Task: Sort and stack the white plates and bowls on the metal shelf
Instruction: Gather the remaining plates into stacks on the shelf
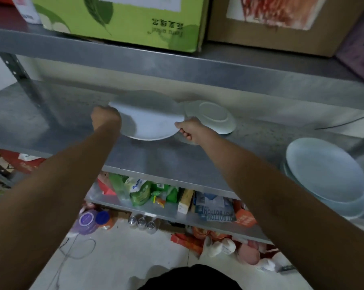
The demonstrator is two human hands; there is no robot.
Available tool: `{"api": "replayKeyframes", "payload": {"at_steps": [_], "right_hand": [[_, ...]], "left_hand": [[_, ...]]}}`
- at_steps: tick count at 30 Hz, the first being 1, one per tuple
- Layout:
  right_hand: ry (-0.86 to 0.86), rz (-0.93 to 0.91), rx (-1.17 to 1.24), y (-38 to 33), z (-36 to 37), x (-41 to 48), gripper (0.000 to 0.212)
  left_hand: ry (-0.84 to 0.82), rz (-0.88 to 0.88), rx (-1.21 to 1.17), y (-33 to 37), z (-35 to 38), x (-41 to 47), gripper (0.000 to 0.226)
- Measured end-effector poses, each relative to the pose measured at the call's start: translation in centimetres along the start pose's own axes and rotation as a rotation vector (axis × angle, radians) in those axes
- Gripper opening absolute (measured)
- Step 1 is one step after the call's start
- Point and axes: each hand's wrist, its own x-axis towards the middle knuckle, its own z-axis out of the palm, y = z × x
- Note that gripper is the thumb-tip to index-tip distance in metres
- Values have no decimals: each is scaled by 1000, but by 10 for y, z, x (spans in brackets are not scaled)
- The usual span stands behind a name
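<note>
Careful, left hand (pixel 105 120) and right hand (pixel 190 129) each clamp a rim of the big plate (pixel 153 124), which could clip the upturned plate (pixel 213 116) just beside it.

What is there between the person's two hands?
In the head view, one large white plate spans the gap: the left hand grips its left rim and the right hand pinches its right rim.

Left hand (pixel 105 119), right hand (pixel 190 130), both clenched.
</note>
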Motion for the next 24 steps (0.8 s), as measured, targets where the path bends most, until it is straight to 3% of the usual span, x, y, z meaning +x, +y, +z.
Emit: {"api": "replayKeyframes", "payload": {"at_steps": [6, 12, 14, 17, 18, 20, 24], "right_hand": [[229, -62, -34, 30, -122, -28, 35], [515, 19, -58, 114, -274, -84, 33], [610, 97, -148, 144, -316, -104, 39], [702, 196, -335, 181, -363, -133, 23], [736, 232, -380, 193, -374, -141, 29], [776, 263, -416, 212, -389, -152, 41], [763, 279, -455, 241, -401, -161, 35]], "left_hand": [[-77, 374, 65, 63, 69, -90, 34], [-384, 669, 376, 116, 163, -220, 37], [-525, 711, 411, 121, 189, -259, 37], [-715, 698, 434, 120, 219, -314, 38], [-755, 701, 437, 119, 228, -329, 38], [-811, 736, 484, 118, 240, -357, 39], [-797, 857, 653, 114, 257, -387, 40]]}}
